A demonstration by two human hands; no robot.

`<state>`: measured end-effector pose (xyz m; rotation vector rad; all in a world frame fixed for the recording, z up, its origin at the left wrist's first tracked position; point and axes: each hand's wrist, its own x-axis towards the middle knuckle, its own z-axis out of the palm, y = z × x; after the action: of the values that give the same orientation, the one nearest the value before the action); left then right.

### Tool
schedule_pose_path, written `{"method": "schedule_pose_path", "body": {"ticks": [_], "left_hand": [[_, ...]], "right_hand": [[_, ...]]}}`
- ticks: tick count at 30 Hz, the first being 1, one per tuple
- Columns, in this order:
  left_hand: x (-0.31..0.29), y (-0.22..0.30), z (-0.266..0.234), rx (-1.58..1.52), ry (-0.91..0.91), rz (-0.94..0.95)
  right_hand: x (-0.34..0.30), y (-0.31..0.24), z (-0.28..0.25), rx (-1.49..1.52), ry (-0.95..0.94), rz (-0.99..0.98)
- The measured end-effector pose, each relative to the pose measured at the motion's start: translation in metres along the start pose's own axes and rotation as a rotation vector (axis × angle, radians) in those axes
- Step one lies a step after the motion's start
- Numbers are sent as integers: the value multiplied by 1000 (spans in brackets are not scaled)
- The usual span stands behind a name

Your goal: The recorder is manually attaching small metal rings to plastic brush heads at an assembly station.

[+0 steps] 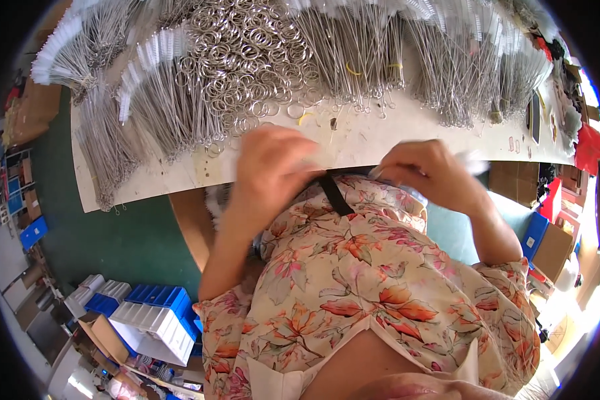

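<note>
My left hand (pixel 273 170) is raised over the table's near edge, just in front of the heap of metal split rings (pixel 247 60). Its fingers look bent but are smeared by motion, so whether they hold anything does not show. My right hand (pixel 433 172) is closed, farther right at the same edge. A blurred white bristle end of a wire brush (pixel 473 162) sticks out beside its knuckles, and a small shiny bit shows at its fingertips. Bundles of thin wire-handled brushes with white bristles (pixel 360 60) lie around the rings, their looped ends toward me.
More brush bundles (pixel 107 147) cover the left end of the pale tabletop (pixel 353 143), and others (pixel 473 73) lie at the right. A dark flat phone-like object (pixel 534 117) rests near the right end. Blue and white plastic bins (pixel 153 320) stand low at the left; cardboard boxes (pixel 513 181) stand right.
</note>
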<state>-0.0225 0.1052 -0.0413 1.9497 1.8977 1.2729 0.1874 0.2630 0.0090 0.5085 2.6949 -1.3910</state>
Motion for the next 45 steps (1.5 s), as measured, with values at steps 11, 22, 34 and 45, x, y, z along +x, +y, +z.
{"method": "schedule_pose_path", "body": {"ticks": [11, 22, 34, 45], "left_hand": [[4, -14, 0, -309, 125, -342], [18, 18, 0, -1357, 411, -440], [19, 35, -29, -755, 221, -342], [20, 28, -19, -198, 405, 14]], "right_hand": [[52, -20, 22, 173, 309, -125], [63, -41, 39, 98, 543, -550], [64, -40, 35, -309, 527, -756], [68, -58, 20, 1077, 101, -19]]}}
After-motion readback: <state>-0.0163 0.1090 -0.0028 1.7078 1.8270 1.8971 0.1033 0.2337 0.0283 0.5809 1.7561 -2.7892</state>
